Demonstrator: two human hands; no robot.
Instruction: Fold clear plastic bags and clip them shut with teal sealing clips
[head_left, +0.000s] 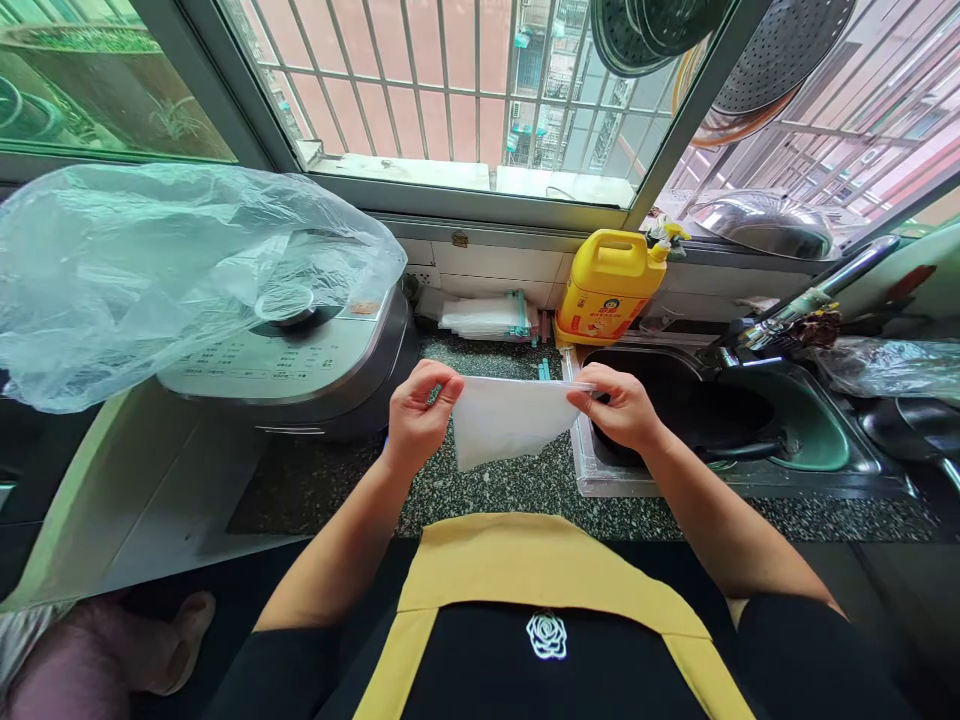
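Note:
A white, frosted plastic bag (510, 420) is stretched flat between my two hands above the speckled countertop (480, 495). At its upper left corner, my left hand (421, 412) pinches the edge between thumb and fingers. My right hand (619, 405) grips the upper right corner the same way, close to the sink's left rim. The bag's top edge is taut and its lower part hangs loose. Behind it, against the tiled wall, lies a stack of similar whitish bags (484, 316) with blue-green strips at one end.
A rice cooker (255, 365) partly under a clear plastic sheet (165, 270) stands at left. A yellow jug (607, 285) is behind the sink (874, 480), which holds a dark pan (694, 410). The faucet (795, 310) is at right. Another person's leg (90, 650) shows at lower left.

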